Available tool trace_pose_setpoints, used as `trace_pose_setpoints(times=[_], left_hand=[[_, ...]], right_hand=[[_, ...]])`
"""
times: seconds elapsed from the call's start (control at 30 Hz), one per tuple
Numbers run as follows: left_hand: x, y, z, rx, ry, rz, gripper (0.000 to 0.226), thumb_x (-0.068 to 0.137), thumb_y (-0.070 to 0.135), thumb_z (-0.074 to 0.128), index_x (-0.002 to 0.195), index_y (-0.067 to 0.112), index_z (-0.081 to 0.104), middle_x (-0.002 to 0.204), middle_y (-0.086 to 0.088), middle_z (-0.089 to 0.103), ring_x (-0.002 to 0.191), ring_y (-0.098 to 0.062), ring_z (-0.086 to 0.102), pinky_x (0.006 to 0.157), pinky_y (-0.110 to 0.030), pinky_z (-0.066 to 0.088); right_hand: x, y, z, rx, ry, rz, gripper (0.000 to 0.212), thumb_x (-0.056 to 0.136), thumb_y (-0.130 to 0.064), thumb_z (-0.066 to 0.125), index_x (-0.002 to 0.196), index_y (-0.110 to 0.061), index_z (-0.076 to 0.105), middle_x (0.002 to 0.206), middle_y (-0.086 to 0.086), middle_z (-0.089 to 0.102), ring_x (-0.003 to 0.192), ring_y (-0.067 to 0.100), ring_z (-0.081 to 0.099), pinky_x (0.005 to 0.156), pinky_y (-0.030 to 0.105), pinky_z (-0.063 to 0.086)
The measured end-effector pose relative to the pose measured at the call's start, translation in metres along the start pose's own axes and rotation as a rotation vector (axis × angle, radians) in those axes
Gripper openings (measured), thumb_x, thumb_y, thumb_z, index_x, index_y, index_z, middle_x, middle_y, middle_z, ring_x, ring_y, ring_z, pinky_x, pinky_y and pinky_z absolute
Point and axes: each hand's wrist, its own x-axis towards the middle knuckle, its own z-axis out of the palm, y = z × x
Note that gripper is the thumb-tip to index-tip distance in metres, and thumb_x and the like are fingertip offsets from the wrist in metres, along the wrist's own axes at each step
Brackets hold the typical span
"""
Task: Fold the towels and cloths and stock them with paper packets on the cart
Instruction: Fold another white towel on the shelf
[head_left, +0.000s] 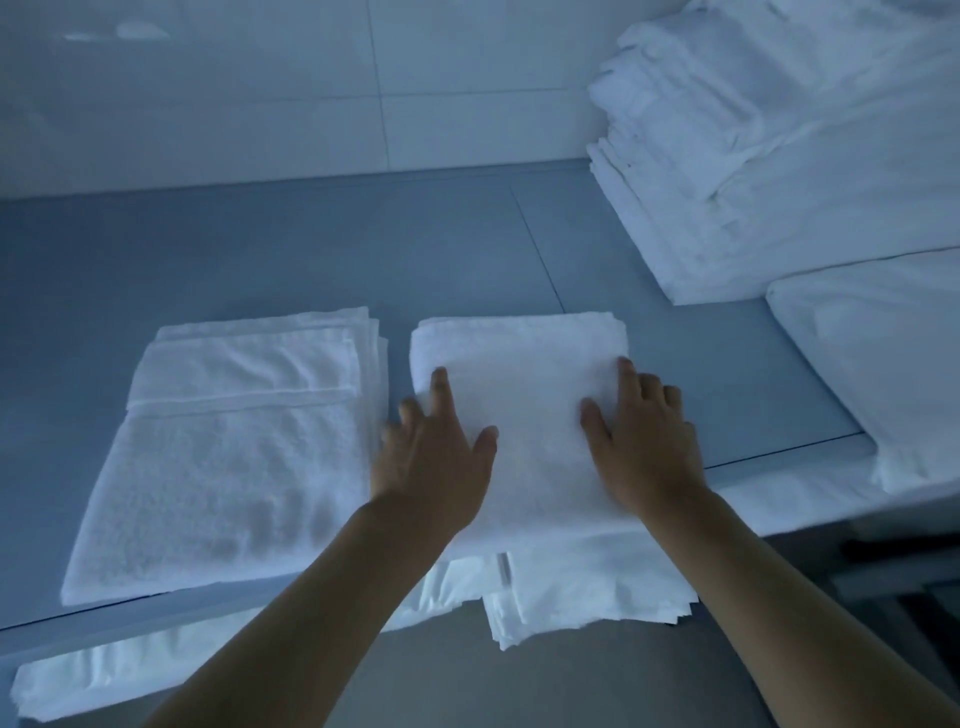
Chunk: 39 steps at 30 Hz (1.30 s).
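Grey shelf is holding one folded stack at lower left. Left hand and right hand, fingers flat, are pressing the centre towel. Upper-right linen pile is waiting unsorted, I'd guess.

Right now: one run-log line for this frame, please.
phase: folding | left hand: flat on folded towel | right hand: flat on same towel | folded towel stack: to its left | linen pile: far right
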Motion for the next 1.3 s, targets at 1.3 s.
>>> trace_pose_setpoints(times=[1.3], left_hand=[[0.005, -0.097, -0.116, -0.343, 0.383, 0.088, 0.067, 0.089, 0.043, 0.075, 0.146, 0.053, 0.043, 0.115, 0.012, 0.049, 0.097, -0.011, 0.048, 0.078, -0.023, 0.038]], right_hand=[[-0.024, -0.144, -0.052, 0.476, 0.089, -0.168, 0.065, 0.099, -0.04, 0.062, 0.154, -0.031, 0.028, 0.143, 0.003, 0.059, 0.121, 0.03, 0.062, 0.093, 0.039, 0.048]])
